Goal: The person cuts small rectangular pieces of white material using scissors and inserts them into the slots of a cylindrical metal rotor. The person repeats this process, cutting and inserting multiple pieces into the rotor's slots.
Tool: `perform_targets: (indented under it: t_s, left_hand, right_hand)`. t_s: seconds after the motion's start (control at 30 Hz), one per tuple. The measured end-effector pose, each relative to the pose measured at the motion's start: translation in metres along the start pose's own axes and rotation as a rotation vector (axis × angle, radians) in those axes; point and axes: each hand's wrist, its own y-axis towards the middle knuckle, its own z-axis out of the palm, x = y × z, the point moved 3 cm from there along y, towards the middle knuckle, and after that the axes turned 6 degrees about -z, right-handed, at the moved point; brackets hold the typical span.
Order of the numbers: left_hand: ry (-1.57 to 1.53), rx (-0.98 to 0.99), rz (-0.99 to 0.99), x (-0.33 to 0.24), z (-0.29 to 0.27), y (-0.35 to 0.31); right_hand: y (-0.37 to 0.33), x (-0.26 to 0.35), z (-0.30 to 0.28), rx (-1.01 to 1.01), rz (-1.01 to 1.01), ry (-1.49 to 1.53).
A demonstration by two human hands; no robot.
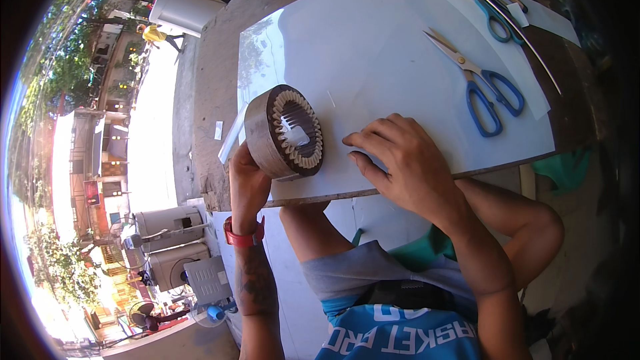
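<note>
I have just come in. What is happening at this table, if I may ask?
A person holds a stator core in the left hand, its opening ringed with pale liners. The right hand is apart from it, open and seemingly empty, over the near part of a white sheet on the table. Blue-handled scissors lie farther back on the right.

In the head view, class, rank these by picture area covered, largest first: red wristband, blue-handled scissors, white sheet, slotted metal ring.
1. White sheet
2. Slotted metal ring
3. Blue-handled scissors
4. Red wristband
</note>
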Motion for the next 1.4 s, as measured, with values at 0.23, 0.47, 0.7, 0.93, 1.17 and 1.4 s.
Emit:
perform_targets:
  t_s: [0.23,0.47,0.7,0.93,1.17,1.4]
  left_hand:
    - [0.041,0.127,-0.003,-0.001,-0.012,0.008]
    - [0.091,0.101,-0.006,0.002,-0.016,0.015]
    - [0.185,0.018,-0.037,-0.007,-0.013,0.006]
    - [0.358,0.021,0.036,-0.011,-0.008,-0.002]
    - [-0.135,-0.100,0.015,-0.005,0.024,-0.051]
    - [-0.224,-0.136,-0.036,0.005,0.058,-0.079]
  right_hand:
    - [0.000,0.001,0.001,-0.001,-0.018,-0.032]
    - [-0.001,0.001,0.000,0.087,0.002,-0.065]
    - [-0.001,0.001,-0.001,0.106,0.004,-0.066]
    - [-0.002,0.002,0.000,0.096,-0.010,-0.083]
    - [-0.001,0.013,0.007,0.100,0.005,-0.151]
    - [-0.004,0.036,0.036,0.082,0.038,-0.322]
